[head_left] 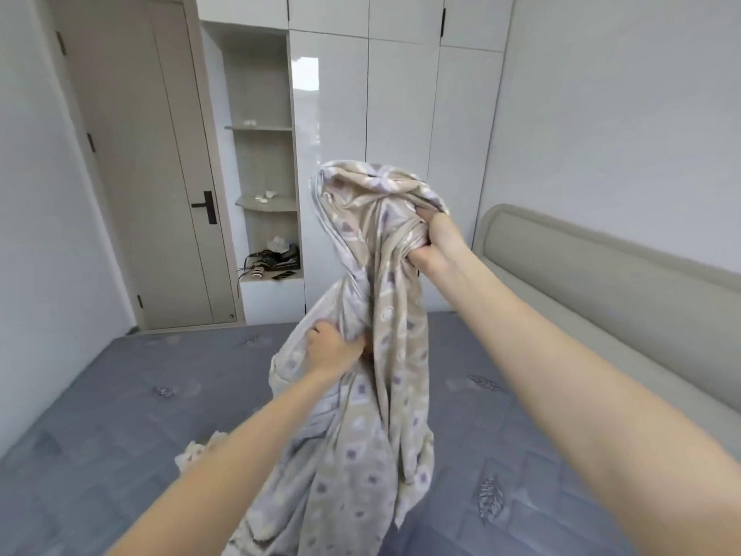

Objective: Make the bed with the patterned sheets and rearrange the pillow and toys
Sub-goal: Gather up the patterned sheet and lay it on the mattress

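We hold the patterned sheet [361, 455] bunched in mid-air above the bare grey-blue mattress [120, 395], both arms stretched forward. Our right hand [435, 244], the higher and farther of the two, has its fingers curled tight round a gathered twist of the beige-and-lilac cloth, and a loop of fabric stands up above the fist. Our left hand [335, 349], lower and nearer, grips a fold on the sheet's left side with its fingers closed into the fabric. From the two hands the sheet hangs in a long drape over the middle of the bed, running down past the near edge of view.

A padded beige headboard [601, 282] lines the right side of the bed against the wall. At the far side stand a glossy white wardrobe [401, 114] and, to its left, open shelves [264, 154] with small items and cables on the lowest one. A closed door [148, 174] with a dark handle is at far left. Something cream and fuzzy [192, 455] peeks out beside our left forearm; we cannot tell what it is.
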A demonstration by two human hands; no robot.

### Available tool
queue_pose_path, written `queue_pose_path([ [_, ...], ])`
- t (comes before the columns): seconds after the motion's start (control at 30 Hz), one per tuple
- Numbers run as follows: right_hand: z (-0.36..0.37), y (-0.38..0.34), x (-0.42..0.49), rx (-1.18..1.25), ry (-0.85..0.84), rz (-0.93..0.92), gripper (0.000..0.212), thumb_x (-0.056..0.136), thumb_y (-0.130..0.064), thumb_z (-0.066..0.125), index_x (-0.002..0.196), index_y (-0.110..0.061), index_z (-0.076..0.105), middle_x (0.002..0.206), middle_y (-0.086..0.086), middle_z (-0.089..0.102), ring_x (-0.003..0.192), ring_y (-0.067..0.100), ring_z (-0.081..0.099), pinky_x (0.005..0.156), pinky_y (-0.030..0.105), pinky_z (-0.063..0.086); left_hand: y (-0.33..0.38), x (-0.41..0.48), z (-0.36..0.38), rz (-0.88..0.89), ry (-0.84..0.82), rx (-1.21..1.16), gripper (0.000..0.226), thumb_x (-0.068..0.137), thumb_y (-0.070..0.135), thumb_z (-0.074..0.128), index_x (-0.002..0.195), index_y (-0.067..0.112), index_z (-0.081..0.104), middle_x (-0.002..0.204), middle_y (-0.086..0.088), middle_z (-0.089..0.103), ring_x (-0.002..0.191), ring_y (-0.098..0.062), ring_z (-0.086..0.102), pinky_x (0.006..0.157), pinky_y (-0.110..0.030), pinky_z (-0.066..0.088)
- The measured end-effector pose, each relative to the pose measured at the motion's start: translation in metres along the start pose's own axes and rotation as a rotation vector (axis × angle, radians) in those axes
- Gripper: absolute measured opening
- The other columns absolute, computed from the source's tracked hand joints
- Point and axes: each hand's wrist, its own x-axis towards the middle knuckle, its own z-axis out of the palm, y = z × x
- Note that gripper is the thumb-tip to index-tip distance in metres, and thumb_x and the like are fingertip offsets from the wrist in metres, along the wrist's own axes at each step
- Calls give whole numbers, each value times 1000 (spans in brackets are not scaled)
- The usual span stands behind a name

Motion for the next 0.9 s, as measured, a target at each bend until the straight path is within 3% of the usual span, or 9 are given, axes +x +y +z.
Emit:
queue_pose_path([
  [0.17,-3,-3,-6,15,-13,43,30,101,-10,35,108,5,60,123,19,60,128,29,49,100,39,44,4,18,-12,101,50,51,32,95,14,45,122,-3,51,115,-16,60,102,-30,56,77,-32,40],
  [0.4,-67,3,16,-685,421,-150,33,93,-1,48,126,-1,52,122,18,60,108,33,61,93,45,51,72,37,-86,422,192,102,31,101,16,34,95,0,60,100,-21,64,99,-32,60,77,-37,41],
  [0.5,-81,24,14,-953,327,49,6,92,-8,57,96,-5,54,80,15,59,62,20,58,54,25,51,146,40,-116,452,161,-230,28,102,27,35,94,11,58,95,-10,58,91,-19,53,69,-28,37],
  [0.57,-83,33,13,-1042,263,100,9,92,-15,58,97,-9,53,78,9,57,56,13,50,41,16,42,181,42,-124,430,27,-252,35,99,37,42,96,9,62,100,-6,62,91,-17,56,73,-23,42],
  [0.63,-87,33,18,-1209,214,20,38,89,-19,58,124,-5,48,111,13,61,85,19,58,66,26,55,191,41,-123,367,-145,-253,37,94,44,52,97,11,68,94,-1,68,83,-12,66,70,-19,51],
  [0.7,-86,31,15,-1289,171,-139,77,78,-20,66,141,-5,24,129,7,50,105,18,53,78,35,52,185,34,-116,297,-345,-348,26,90,40,61,86,15,67,80,4,70,66,-5,68,56,-15,52],
  [0.77,-84,30,8,-1261,53,-297,110,64,-25,71,147,-12,0,140,3,36,118,16,43,95,34,46,173,35,-105,247,-444,-424,23,90,32,64,86,10,67,80,0,73,70,-10,69,61,-19,55],
  [0.83,-85,30,3,-1200,-46,-301,115,67,-30,73,149,-22,-7,147,-4,28,131,14,35,108,38,38,159,36,-96,223,-495,-438,25,91,30,61,91,5,67,87,-4,74,78,-14,70,68,-23,56],
  [0.9,-89,32,6,-1080,-99,-204,92,74,-33,75,147,-24,19,137,-5,47,122,11,51,95,35,49,148,39,-89,215,-517,-411,34,93,32,58,109,4,65,109,-9,70,99,-19,67,89,-32,53],
])
